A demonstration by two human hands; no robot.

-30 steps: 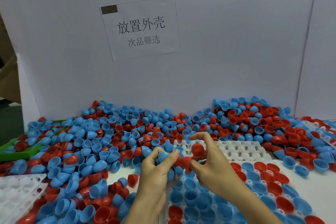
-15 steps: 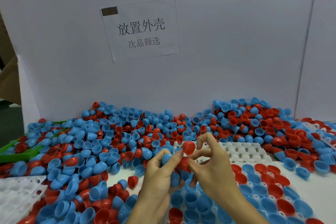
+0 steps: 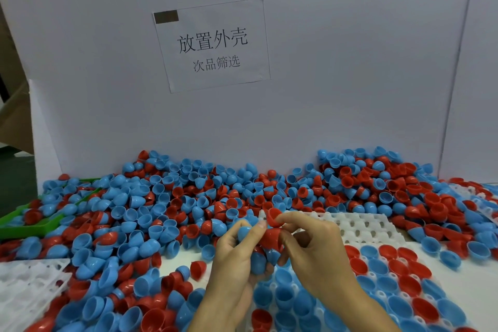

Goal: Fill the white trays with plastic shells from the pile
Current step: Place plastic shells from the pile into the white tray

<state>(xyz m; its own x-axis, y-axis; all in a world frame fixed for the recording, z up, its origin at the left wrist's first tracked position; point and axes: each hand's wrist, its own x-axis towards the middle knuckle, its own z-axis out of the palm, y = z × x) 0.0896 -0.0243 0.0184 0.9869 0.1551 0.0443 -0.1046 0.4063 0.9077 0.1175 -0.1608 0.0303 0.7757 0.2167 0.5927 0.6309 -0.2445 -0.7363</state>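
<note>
- Red plastic half-shells (image 3: 272, 237), a nested stack, are gripped between both hands above the white pocketed tray (image 3: 358, 226).
- Left hand (image 3: 237, 259) cradles blue shells (image 3: 256, 261); right hand (image 3: 315, 250) pinches the top red shell (image 3: 272, 216).
- Next, I'd judge: seat it in an empty pocket.

Two hands: left hand (image 3: 237, 253) and right hand (image 3: 318, 250). Three white trays show: one (image 3: 350, 226) under the hands, one (image 3: 24, 286) at the tabletop's left edge, one (image 3: 469, 194) at the right edge. One green tray (image 3: 40, 226). One paper sign (image 3: 213, 44). Blue and red shells (image 3: 188, 197) are too many to count.
</note>
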